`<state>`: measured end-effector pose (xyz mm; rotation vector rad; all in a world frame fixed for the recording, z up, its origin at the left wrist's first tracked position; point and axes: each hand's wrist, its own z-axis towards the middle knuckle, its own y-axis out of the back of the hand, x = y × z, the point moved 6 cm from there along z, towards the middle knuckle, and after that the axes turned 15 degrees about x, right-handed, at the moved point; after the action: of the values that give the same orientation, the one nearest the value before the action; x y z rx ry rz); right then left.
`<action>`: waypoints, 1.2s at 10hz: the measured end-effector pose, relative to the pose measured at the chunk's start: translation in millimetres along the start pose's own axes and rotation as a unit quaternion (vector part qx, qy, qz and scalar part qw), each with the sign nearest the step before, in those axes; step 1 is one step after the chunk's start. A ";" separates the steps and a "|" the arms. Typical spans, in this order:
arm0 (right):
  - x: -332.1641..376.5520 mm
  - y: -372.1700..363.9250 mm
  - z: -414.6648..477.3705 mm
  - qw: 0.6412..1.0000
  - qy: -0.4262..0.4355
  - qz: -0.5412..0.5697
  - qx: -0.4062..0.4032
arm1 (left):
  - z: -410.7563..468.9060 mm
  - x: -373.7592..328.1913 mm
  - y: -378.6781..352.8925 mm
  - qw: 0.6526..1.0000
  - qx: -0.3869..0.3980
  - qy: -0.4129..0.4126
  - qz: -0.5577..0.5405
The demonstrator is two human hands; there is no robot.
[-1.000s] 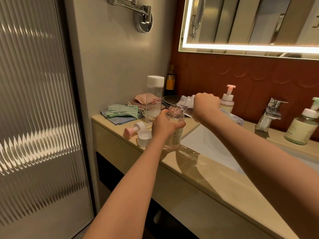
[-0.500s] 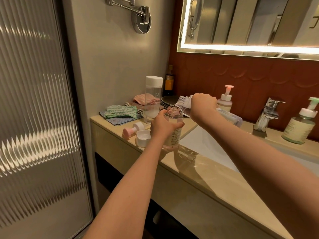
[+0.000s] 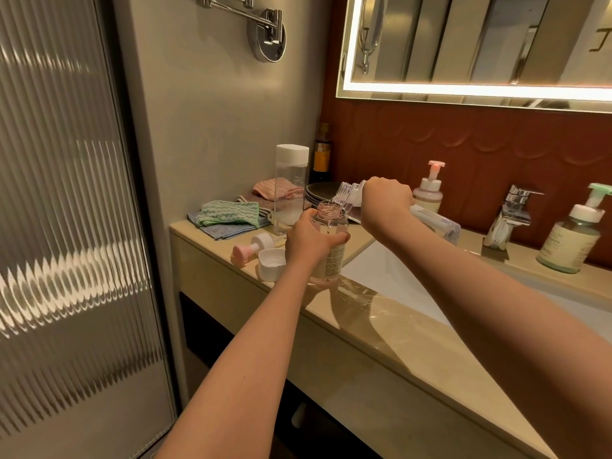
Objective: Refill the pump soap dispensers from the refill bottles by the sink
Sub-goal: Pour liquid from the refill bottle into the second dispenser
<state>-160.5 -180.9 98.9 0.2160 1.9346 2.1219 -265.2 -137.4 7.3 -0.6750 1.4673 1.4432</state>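
My left hand (image 3: 309,241) grips an open, clear dispenser bottle (image 3: 329,250) with a pinkish base, standing upright on the beige counter (image 3: 414,329). My right hand (image 3: 384,200) holds a clear refill bottle (image 3: 433,223) tipped on its side, its threaded mouth (image 3: 344,193) over the dispenser's opening. The dispenser's pink-and-white pump head (image 3: 253,246) lies on the counter to the left, beside a white cap (image 3: 271,263). A tall clear bottle (image 3: 291,190) with a white cap stands behind them.
A pink-pump dispenser (image 3: 429,188) and a green-pump dispenser (image 3: 573,236) stand by the tap (image 3: 506,217) behind the white sink (image 3: 390,276). Folded cloths (image 3: 228,217) and dark plates (image 3: 323,192) lie at the back left. A ribbed glass door (image 3: 66,226) is on the left.
Both hands and the bottles keep nearly the same pose; only the camera view has shifted slightly.
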 end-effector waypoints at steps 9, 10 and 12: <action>1.9 -0.4 -1.2 1.000 -0.002 -0.002 0.004 | -5.8 -3.6 0.5 1.000 0.001 0.000 -0.008; 1.4 -0.7 -0.9 1.000 -0.003 0.004 0.010 | -6.3 -4.1 0.4 1.000 0.001 -0.001 -0.008; 1.2 -0.6 -0.9 1.000 -0.003 0.007 0.008 | -7.1 -4.4 0.5 1.000 0.001 0.000 -0.008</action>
<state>-161.8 -181.3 98.2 0.2391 1.9511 2.1127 -265.6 -145.1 10.5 -0.6841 1.4608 1.4289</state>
